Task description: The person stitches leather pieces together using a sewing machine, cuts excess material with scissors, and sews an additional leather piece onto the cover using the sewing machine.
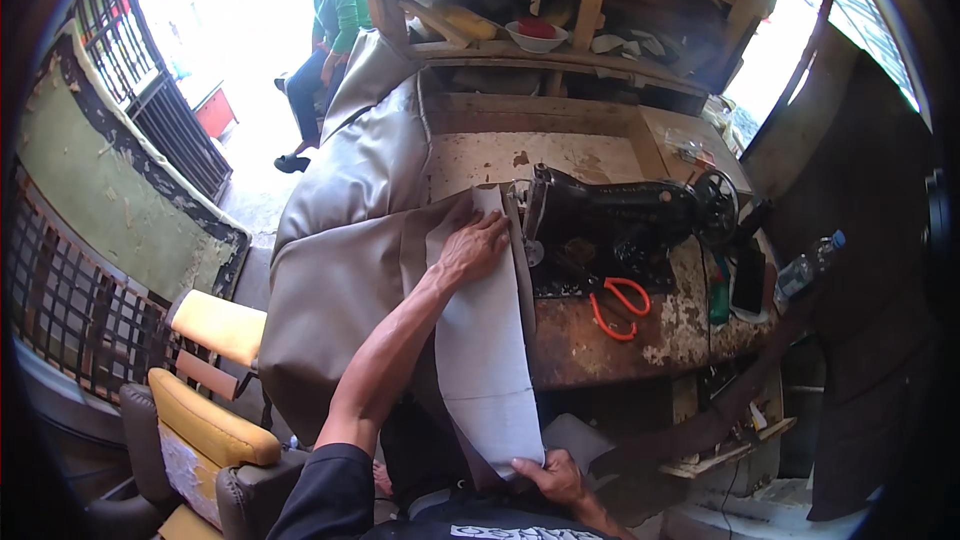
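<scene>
My left hand (475,248) rests on the upper end of a long pale strip (478,360), fingers laid on it just left of the presser foot of a black sewing machine (625,202). My right hand (550,475) grips the strip's lower corner between thumb and fingers. Beneath and beside the strip, grey-brown leather-like material (335,295) drapes over the table's left side. Orange-handled scissors (625,305) lie in front of the machine, their blades partly hidden.
Wooden shelving (590,0) with a bowl stands behind. A phone (750,280) and bottle (822,255) sit right, beside hanging dark material (860,240). Yellow chair cushions (210,410) are at lower left. A person in green (335,20) sits beyond, upper left.
</scene>
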Motion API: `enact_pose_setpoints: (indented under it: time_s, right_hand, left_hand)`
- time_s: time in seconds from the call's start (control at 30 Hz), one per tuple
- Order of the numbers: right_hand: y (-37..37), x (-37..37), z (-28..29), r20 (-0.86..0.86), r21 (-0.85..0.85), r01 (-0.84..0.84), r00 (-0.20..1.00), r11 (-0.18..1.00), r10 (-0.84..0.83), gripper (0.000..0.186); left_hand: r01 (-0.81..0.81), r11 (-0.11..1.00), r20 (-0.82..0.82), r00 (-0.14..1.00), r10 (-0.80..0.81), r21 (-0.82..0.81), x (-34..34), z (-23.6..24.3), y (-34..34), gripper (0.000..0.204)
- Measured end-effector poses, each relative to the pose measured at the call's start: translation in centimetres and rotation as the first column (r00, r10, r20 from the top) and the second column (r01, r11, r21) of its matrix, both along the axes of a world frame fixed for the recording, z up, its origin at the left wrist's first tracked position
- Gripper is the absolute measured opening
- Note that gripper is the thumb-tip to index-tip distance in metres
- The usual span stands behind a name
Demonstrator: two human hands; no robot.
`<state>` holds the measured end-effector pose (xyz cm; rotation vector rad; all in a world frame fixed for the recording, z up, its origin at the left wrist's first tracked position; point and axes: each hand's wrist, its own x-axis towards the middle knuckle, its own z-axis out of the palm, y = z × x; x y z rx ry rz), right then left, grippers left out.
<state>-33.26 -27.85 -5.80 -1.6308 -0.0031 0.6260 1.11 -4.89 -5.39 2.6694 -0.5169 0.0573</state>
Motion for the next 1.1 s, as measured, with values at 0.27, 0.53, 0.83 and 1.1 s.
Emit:
enact_pose_setpoints:
  time_s: [0.27,0.53,0.83,1.1]
  right_hand:
    - [1.4,4.9,1.6,0.182,-0.147,0.073,0.982,0.986,-0.046,0.046]
    - [1.4,5.6,0.8,0.133,-0.203,0.160,0.982,0.966,-0.135,0.035]
    - [2.8,5.5,1.4,-0.006,-0.099,0.015,1.000,0.995,-0.016,0.034]
    - [1.2,4.8,0.2,-0.002,-0.129,0.014,1.000,0.992,-0.015,0.037]
  left_hand:
    - [0.102,0.985,0.080,0.993,-0.092,-0.141,5.2,-2.2,0.4,0.046]
    - [0.041,0.997,0.115,0.993,-0.033,-0.065,5.9,-0.9,-0.6,0.051]
    - [0.037,0.998,0.128,0.991,-0.043,0.046,5.8,-1.0,-0.4,0.061]
    - [-0.017,0.997,0.164,0.987,0.005,0.070,6.1,-0.5,-0.8,0.059]
